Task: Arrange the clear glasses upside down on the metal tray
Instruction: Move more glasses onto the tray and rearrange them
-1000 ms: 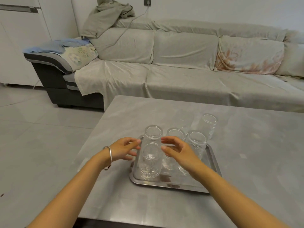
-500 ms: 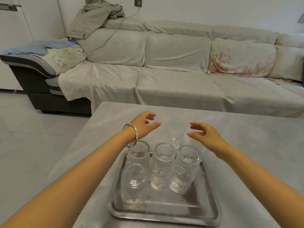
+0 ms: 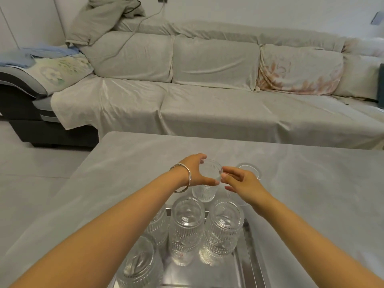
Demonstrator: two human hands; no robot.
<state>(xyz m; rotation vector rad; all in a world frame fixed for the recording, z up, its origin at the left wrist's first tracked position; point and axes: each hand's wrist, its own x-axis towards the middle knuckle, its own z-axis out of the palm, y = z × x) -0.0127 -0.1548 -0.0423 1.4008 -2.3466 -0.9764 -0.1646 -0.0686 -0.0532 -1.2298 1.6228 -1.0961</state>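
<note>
A metal tray [image 3: 247, 265] lies at the near edge of the grey table, partly cut off by the frame's bottom. Several ribbed clear glasses stand upside down on it, among them a middle one [image 3: 188, 229] and a right one [image 3: 223, 229]. Beyond the tray, my left hand [image 3: 196, 173], with a silver bangle, grips the rim of an upright clear glass [image 3: 205, 180]. My right hand [image 3: 242, 182] is beside that glass with its fingers spread, fingertips at its right side. Another clear glass [image 3: 249, 170] stands on the table behind my right hand, mostly hidden.
The grey table [image 3: 133, 175] stretches far and wide around the tray. A long sofa [image 3: 207, 96] under beige covers runs behind it. Grey floor [image 3: 35, 165] lies to the left.
Both hands have come together beyond the tray, and my left hand has closed on the upright glass. The view has tipped closer to the tray.
</note>
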